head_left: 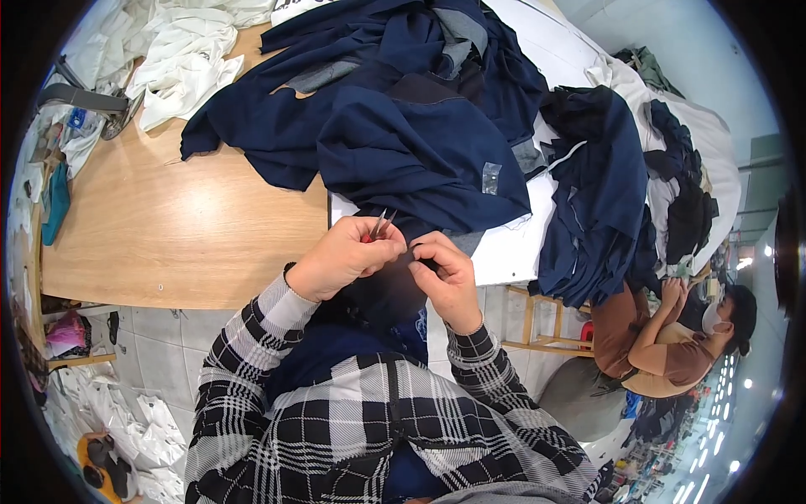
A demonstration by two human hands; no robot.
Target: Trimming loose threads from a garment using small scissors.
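My left hand [346, 259] is closed around small scissors [382, 225], whose pointed metal blades stick out past the fingers, with a bit of red at the handle. Close by on the right, my right hand [449, 281] pinches the edge of a dark garment [386, 290], which hangs between the hands down toward my lap. The fingertips of both hands nearly meet over this cloth. Just beyond them lies a heap of navy garments [395, 143], with a small clear plastic packet [491, 178] on top. What exactly the right fingertips pinch is partly hidden.
The wooden table [185, 227] extends left, joined by a white tabletop [512, 244] on the right. White cloth [189, 63] and a dark lamp-like arm [88, 99] are at far left. More navy garments [596, 193] drape over the right edge. A masked co-worker [672, 344] sits at right.
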